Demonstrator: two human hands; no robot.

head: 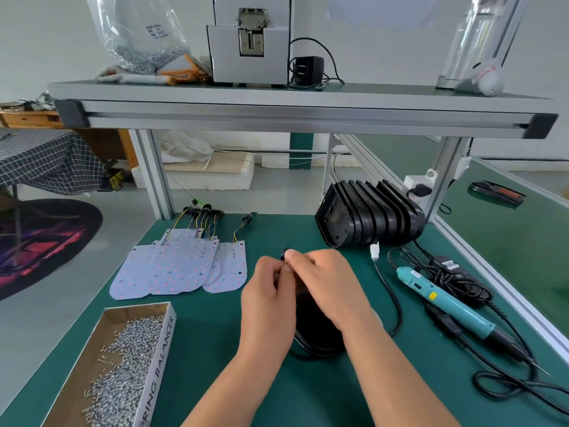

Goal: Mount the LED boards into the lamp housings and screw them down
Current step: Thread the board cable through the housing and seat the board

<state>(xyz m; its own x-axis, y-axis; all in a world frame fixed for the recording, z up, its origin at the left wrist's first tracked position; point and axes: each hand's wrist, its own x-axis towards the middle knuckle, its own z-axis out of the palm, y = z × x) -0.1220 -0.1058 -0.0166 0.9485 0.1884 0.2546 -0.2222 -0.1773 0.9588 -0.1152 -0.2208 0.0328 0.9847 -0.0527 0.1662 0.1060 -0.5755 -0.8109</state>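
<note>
Fingers [278, 268] of both hands meet over the far end of a black lamp housing [314, 329], which lies flat on the green bench [215, 328] straight in front of the person. The right hand [323, 285] pinches a small round black part [288, 251] between thumb and forefinger. The left hand [268, 300] curls in beside it, fingertips against the right's, but whether it grips that part, a wire or nothing is hidden. Most of the housing sits beneath both palms, with its near rim showing between the wrists, so the fingers work just above its far edge, probably seating a grommet or lead there. The LED boards [184, 266] lie fanned to the left, leads pointing away, near the left hand but apart from it. Whether one already sits in the housing cannot be told under the hands. Screws [129, 359] fill a cardboard box [77, 374] at the near left, and the teal screwdriver [446, 300] lies to the right, each probably placed beside the hand that will reach for it. Spare housings [369, 217] stand nested at the far right.
</note>
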